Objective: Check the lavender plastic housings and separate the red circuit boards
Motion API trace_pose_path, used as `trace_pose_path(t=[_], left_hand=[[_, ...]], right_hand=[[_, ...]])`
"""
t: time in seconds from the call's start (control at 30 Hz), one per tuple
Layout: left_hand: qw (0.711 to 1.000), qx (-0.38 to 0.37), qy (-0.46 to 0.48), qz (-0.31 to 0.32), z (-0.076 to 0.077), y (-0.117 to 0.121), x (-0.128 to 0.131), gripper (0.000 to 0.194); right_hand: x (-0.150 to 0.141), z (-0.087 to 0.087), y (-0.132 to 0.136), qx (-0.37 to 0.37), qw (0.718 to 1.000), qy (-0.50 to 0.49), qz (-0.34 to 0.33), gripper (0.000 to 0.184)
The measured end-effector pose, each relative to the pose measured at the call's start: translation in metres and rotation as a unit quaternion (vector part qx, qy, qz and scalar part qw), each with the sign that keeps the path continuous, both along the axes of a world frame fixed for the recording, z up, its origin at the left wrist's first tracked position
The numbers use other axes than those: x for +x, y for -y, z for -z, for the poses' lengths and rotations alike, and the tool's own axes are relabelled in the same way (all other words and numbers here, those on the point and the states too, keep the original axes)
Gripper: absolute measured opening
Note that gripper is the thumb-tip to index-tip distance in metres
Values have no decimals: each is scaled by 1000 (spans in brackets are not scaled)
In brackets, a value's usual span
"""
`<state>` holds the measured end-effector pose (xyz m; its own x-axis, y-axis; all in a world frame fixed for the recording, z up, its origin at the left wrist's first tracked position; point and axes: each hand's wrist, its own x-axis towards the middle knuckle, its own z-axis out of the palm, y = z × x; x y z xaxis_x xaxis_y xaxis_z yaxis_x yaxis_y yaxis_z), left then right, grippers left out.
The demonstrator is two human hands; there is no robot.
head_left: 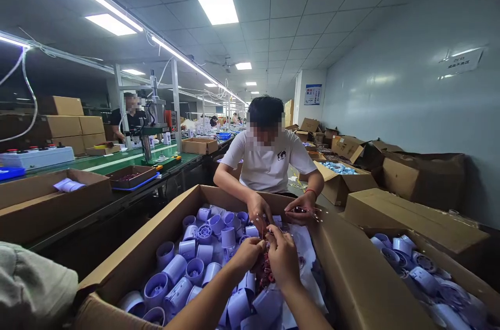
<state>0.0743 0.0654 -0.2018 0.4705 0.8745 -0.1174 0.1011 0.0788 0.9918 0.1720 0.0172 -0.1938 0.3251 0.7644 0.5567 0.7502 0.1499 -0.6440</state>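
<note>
My left hand [250, 253] is closed in a pinch over the open carton, its fingertips close to my other hand. Beside it, my right hand [283, 257] has thumb and fingers pinched together. Thin red wires show at the fingertips of both, partly hidden by the fingers. Just below lies a tangled heap of red wires [266, 273]. Pale purple plastic cups [175, 269] fill the carton [344, 267] to the left. Across from me, a co-worker's hand [259, 211] reaches to the same spot, and the other holds a bundle of white-tipped red wires [310, 212].
A co-worker in a white shirt [265, 163] sits at the carton's far side. On the right stands another carton of purple parts [433, 278]. At left, a green-topped bench [109, 163] carries a press [152, 116] and a shallow box [130, 176].
</note>
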Motion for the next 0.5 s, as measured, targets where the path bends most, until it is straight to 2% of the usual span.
trace_pose_path(t=[0.23, 0.5], left_hand=[[1000, 9, 5, -15, 2, 0, -1, 35], [1000, 20, 15, -3, 2, 0, -2, 42]], right_hand=[[3, 3, -1, -35, 999, -32, -7, 34], [-2, 6, -4, -32, 997, -56, -43, 35]])
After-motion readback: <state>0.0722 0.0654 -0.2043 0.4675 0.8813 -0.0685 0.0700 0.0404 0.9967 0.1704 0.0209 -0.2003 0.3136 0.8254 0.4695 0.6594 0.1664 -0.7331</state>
